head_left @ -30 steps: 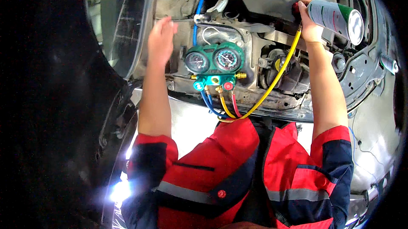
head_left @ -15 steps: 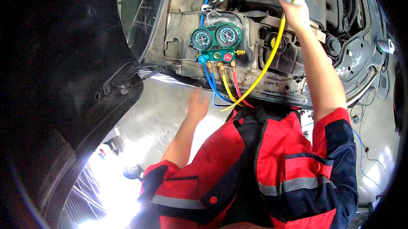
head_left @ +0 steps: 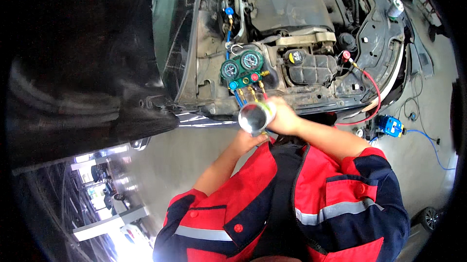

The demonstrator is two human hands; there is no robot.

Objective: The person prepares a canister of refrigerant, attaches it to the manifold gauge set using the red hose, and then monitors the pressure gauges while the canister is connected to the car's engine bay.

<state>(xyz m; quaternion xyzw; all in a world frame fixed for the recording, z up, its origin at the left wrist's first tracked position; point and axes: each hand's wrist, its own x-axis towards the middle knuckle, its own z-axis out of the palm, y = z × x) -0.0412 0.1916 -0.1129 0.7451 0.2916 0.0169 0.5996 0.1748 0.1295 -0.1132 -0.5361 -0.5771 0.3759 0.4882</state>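
My right hand (head_left: 283, 115) grips an upturned spray can (head_left: 253, 117), its metal bottom facing me, in front of my chest. My left hand (head_left: 250, 141) is just below the can, fingers curled and partly hidden; what it holds I cannot make out. A green manifold gauge set (head_left: 242, 70) with two dials lies in the engine bay above my hands. Its blue hose (head_left: 237, 97) and yellow hose drop toward them, partly hidden by the can. A red hose (head_left: 374, 96) runs to a red-knobbed coupler (head_left: 346, 57) at the right.
An engine cover (head_left: 287, 4) and black reservoir (head_left: 306, 70) fill the bay. Another can (head_left: 395, 8) stands at its right edge. A blue machine (head_left: 390, 126) with cables sits on the floor (head_left: 160, 174), a loose wheel (head_left: 429, 218) lower right. Dark bodywork (head_left: 82, 82) is at left.
My right hand has come down from the upper right with the can to chest level. My left hand has dropped from the bay and moved right to beside it. The view has shifted.
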